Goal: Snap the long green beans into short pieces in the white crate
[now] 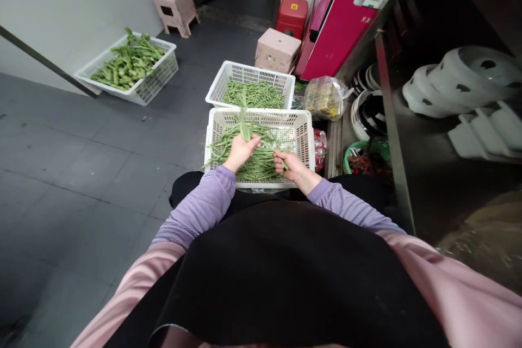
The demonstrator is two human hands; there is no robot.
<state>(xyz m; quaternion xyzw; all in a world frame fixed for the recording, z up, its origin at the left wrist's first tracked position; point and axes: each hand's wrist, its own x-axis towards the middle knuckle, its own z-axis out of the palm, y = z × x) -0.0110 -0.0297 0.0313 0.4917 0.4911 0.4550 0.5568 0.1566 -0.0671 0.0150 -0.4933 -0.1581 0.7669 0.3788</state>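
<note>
My left hand (243, 151) is closed round a bunch of long green beans (245, 126) that points up and away from me. To its right, my right hand (287, 164) is closed with thumb and fingers pinching a green bean. Both hands are above a white plastic basket (302, 119), where many more green beans (261, 167) lie in a loose layer. Just beyond it stands a second white basket (222, 77) holding shorter-looking green bean pieces (255, 93).
A white basket of leafy green stalks (131, 62) sits on the floor at left. Pink stools (278, 48) and a red bin (292, 15) stand behind. Along the right are a bagged yellow item (325, 98), a green basin (349, 159) and a metal shelf (397, 168) with white dishes.
</note>
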